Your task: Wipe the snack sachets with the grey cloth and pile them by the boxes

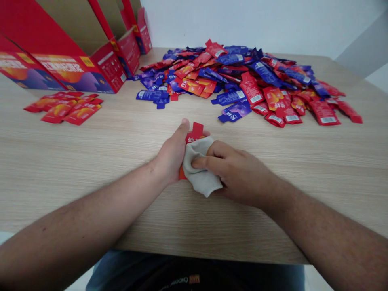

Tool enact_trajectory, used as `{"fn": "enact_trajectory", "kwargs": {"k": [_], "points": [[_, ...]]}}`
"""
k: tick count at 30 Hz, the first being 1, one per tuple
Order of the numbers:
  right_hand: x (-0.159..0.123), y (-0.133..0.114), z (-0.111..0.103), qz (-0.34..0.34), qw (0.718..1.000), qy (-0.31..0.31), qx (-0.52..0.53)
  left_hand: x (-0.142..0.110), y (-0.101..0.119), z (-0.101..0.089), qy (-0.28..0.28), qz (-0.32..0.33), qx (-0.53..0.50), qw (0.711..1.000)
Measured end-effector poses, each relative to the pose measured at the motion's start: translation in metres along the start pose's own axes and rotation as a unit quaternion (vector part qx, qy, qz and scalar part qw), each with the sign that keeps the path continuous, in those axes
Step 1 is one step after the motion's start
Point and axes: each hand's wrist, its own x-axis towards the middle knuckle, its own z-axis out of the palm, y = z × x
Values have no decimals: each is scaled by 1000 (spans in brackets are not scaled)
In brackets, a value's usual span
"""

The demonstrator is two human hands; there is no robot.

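My left hand (171, 155) is closed around a red sachet (194, 134) near the middle of the wooden table (91, 161). Only the sachet's top shows above my fingers. My right hand (233, 171) presses a pale grey cloth (200, 171) against the sachet, fingers curled over the cloth. A large heap of red and purple sachets (242, 81) lies beyond my hands at the back of the table. A small group of red sachets (66, 107) lies apart at the left.
Several open red cardboard boxes (75, 60) stand at the back left corner. A white wall runs behind the table. The table's near edge is just under my forearms.
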Motion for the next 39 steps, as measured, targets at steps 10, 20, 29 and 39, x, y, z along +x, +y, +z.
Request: {"fn": "enact_trajectory", "kwargs": {"k": [10,20,29,39], "points": [[2,48,-12,63,990,111,-63,-4,4,-1,-80,-77,54,992],[7,48,-13,142,965,220,-1,-8,20,-6,-70,-67,-46,994],[8,44,-18,230,944,223,83,-6,14,-3,-17,-21,-15,1000],[7,43,-22,242,936,237,99,5,3,4,3,65,21,998]]}}
